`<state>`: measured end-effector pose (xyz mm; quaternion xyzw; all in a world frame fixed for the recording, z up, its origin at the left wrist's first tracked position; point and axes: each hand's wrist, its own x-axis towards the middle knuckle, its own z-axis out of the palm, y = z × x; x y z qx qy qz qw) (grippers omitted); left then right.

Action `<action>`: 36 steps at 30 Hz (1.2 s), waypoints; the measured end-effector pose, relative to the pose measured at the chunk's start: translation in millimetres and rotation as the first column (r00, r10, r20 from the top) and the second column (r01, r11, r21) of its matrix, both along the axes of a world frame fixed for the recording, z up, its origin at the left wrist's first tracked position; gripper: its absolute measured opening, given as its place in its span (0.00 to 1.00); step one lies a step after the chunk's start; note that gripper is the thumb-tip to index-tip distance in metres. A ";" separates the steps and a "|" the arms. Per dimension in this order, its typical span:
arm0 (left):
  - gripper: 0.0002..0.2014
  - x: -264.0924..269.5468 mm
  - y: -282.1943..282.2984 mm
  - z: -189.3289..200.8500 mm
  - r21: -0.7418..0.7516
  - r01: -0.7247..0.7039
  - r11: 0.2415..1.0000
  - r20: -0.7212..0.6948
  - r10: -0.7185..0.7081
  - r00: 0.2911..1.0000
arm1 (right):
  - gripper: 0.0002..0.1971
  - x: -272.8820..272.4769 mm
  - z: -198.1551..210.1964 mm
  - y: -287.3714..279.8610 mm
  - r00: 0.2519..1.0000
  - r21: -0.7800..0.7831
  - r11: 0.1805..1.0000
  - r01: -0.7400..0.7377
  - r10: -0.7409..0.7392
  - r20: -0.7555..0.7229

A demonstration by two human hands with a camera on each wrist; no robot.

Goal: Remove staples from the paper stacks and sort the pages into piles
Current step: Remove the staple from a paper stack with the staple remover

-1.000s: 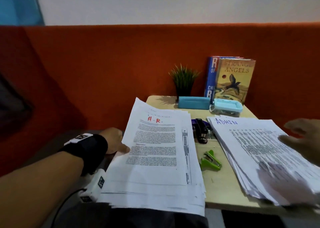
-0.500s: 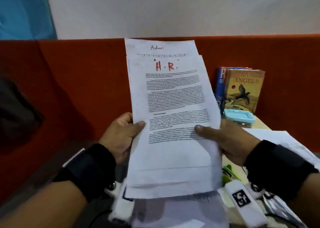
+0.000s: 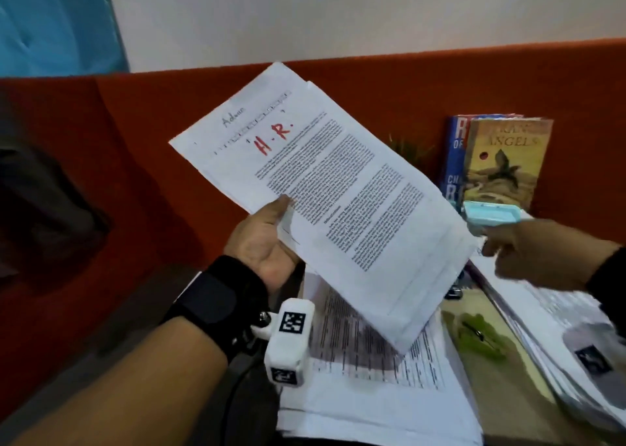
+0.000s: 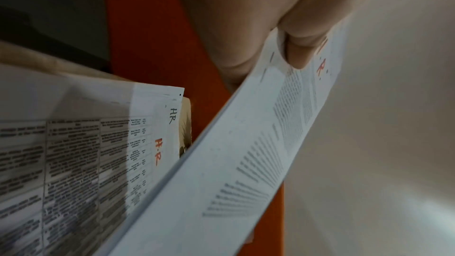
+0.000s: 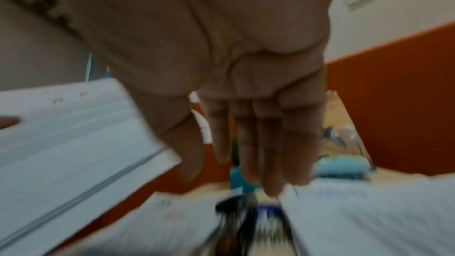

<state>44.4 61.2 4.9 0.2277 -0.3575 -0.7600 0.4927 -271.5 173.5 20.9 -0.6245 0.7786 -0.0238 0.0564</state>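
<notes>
Nearest you, a pile of printed pages [image 3: 372, 388] lies flat on the near left part of the table [image 3: 487, 350]. In the left wrist view its top sheet reads "HR" in black and "H.R" in orange-red along the far edge.

Right of it, a green staple remover [image 3: 481, 335] sits on bare tabletop, blurred, between that pile and a second, thicker pile [image 3: 555, 330] on the right side. Can't read any heading on the second pile here.

Your left hand [image 3: 264, 242] holds a stapled stack [image 3: 338, 201] up in the air above the left pile, tilted, top edge pointing up-left. Thumb [image 4: 299, 54] is on the front sheet, fingers behind; it's pinched on the stack's left edge. Front sheet reads "H.R." in red marker over printed text. The sheet behind sticks out at the top and reads "Admin" in handwriting.

Your right hand [image 3: 528, 252] is off the stack, over the right pile, fingers [image 5: 248, 143] straight and close together, holding nothing. The right wrist view is motion-blurred; a dark stapler [image 5: 246, 219] shows below the fingertips, between the two piles.

At the table's far end, a light blue box [image 3: 491, 216]. Behind it two books [image 3: 501, 161] lean on the orange partition [image 3: 372, 73]; the front cover shows "ANGELS" and a bird, and the blue one's lettering is mostly hidden. A small green plant [image 3: 411, 149] peeks past the stack's edge.
</notes>
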 end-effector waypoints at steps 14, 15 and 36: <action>0.17 -3.7 13.6 -55.8 0.379 -0.186 0.907 0.046 0.183 0.982 | 0.23 -37.2 -64.9 12.4 0.996 -0.101 0.993 -0.065 0.059 -0.065; 0.18 -6.5 17.8 -71.3 0.415 -0.210 0.885 0.115 0.178 0.977 | 0.27 -50.7 -60.8 12.0 0.999 -0.186 0.982 -0.026 0.032 0.029; 0.18 -45.6 57.0 -99.4 0.177 -0.109 0.978 0.067 0.099 0.993 | 0.14 141.2 -64.5 -4.3 0.920 -0.283 0.899 -0.335 0.377 0.106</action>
